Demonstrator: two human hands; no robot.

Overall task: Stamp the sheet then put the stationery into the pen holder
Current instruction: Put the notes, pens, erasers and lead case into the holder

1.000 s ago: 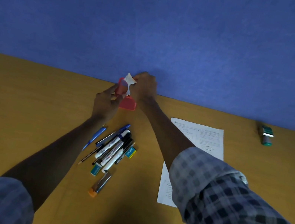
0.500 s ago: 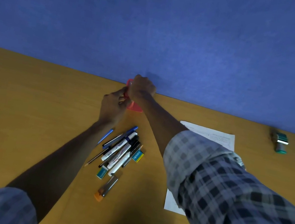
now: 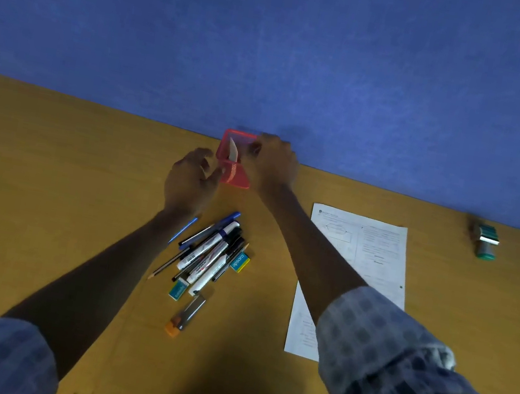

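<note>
A red mesh pen holder stands at the table's far edge against the blue wall, with a white scrap sticking out of it. My right hand is closed on the holder's right rim. Just left of the holder, my left hand has its fingers apart and holds nothing. Below my hands lies a pile of pens and markers with erasers. A printed sheet lies to the right, partly under my right forearm. A green stamp lies on its side at the far right.
An orange-capped grey item lies nearest me below the pile. A pencil and a blue pen stick out on the pile's left. The yellow-brown table runs up to the blue wall.
The white scrap that my hands held above the holder now sits inside it. My left hand has let go and drawn back to the left, fingers spread.
</note>
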